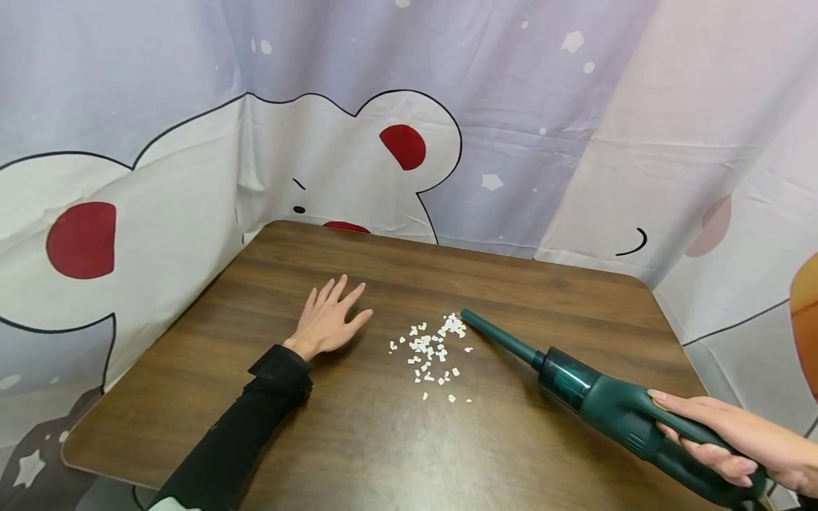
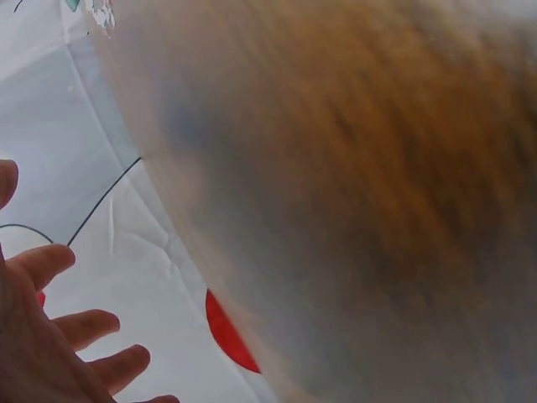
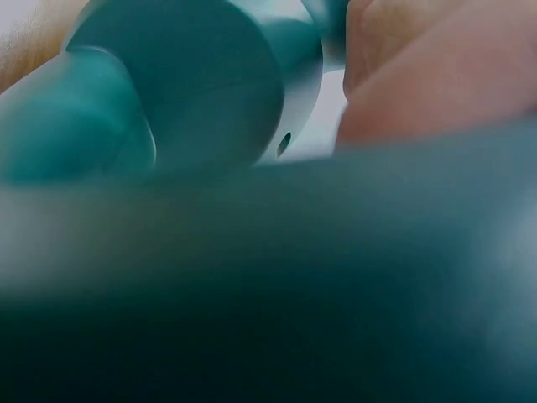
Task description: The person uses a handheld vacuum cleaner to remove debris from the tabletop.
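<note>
My right hand [image 1: 722, 433] grips the handle of a dark green handheld vacuum cleaner [image 1: 613, 404], thumb on top of the handle. Its long narrow nozzle [image 1: 501, 337] points to the upper left, and the tip meets the edge of a scatter of small white paper scraps [image 1: 428, 348]. Left of the scraps, my left hand [image 1: 329, 319] is at the tabletop with its fingers spread and nothing in them. Those spread fingers [image 2: 88, 329] also show in the left wrist view. Close up and blurred, the vacuum's green body [image 3: 193, 84] fills most of the right wrist view.
A brown wood-grain table [image 1: 358, 433] with rounded corners lies under everything. Behind it and along the sides hangs a printed fabric curtain [image 1: 498, 128] reaching the table's far edge. Something orange [image 1: 806, 319] shows at the right border.
</note>
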Demonstrator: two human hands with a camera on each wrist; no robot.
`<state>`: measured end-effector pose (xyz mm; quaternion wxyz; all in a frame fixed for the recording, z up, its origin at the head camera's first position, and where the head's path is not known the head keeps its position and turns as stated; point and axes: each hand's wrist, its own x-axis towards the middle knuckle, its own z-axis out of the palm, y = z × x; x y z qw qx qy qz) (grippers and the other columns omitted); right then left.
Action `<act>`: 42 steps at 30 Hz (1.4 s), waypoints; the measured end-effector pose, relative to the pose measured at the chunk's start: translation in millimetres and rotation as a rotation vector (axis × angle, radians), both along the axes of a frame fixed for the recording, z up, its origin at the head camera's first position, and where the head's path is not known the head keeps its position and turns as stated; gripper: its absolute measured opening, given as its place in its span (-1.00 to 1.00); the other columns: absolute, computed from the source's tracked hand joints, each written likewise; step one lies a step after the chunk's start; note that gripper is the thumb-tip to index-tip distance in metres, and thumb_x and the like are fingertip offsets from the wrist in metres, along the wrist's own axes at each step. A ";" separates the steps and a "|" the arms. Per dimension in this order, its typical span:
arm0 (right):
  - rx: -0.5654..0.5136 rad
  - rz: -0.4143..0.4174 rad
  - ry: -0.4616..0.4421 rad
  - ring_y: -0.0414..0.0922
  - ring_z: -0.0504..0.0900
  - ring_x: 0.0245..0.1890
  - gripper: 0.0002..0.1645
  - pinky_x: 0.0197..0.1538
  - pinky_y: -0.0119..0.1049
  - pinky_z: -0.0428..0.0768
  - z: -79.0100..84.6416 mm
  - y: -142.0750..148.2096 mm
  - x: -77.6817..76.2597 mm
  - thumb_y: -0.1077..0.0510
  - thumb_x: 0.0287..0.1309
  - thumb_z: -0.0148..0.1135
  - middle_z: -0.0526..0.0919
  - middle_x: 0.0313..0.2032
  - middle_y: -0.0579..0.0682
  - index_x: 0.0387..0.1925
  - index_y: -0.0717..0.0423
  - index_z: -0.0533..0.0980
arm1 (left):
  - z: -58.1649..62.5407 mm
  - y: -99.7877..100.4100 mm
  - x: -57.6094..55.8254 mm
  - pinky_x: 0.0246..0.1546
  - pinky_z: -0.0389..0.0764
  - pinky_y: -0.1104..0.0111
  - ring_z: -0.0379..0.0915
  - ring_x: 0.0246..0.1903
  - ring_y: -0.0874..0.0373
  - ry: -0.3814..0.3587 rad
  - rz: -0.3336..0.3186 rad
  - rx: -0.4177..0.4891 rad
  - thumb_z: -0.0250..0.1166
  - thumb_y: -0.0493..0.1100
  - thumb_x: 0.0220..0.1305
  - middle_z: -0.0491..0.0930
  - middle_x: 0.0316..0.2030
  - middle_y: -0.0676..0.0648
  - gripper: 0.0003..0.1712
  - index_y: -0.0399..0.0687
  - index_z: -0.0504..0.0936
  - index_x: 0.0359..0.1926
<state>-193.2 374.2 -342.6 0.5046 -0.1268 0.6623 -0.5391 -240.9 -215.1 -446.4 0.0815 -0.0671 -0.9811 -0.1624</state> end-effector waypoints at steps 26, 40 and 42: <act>-0.070 0.010 -0.191 -0.19 0.22 -0.84 -0.21 -0.72 -0.06 -0.19 -11.4 28.4 3.7 -0.11 0.66 -0.53 0.22 -0.76 0.02 -0.18 0.73 -0.01 | 5.9 5.8 -1.4 0.47 -0.19 -0.24 -0.18 0.55 -0.27 -0.010 -0.002 -0.012 -0.04 0.34 0.50 -0.02 0.58 -0.25 -0.22 0.14 0.20 0.58; 0.014 -0.075 -0.141 -0.23 0.02 -0.82 -0.28 -0.73 -0.27 -0.15 -9.6 17.8 5.3 -0.06 0.66 -0.49 0.30 -0.68 -0.11 -0.34 0.56 0.22 | 6.5 5.4 1.0 0.46 -0.17 -0.25 -0.16 0.54 -0.29 -0.011 -0.011 -0.023 -0.03 0.32 0.50 -0.01 0.57 -0.27 -0.23 0.11 0.21 0.58; 0.025 -0.070 -0.125 -0.24 0.04 -0.82 -0.28 -0.72 -0.25 -0.17 -9.6 17.3 4.6 -0.06 0.66 -0.48 0.31 -0.67 -0.11 -0.37 0.49 0.28 | 6.2 5.3 1.7 0.46 -0.17 -0.26 -0.15 0.54 -0.29 -0.016 -0.011 -0.020 -0.03 0.32 0.51 -0.01 0.57 -0.27 -0.23 0.11 0.21 0.57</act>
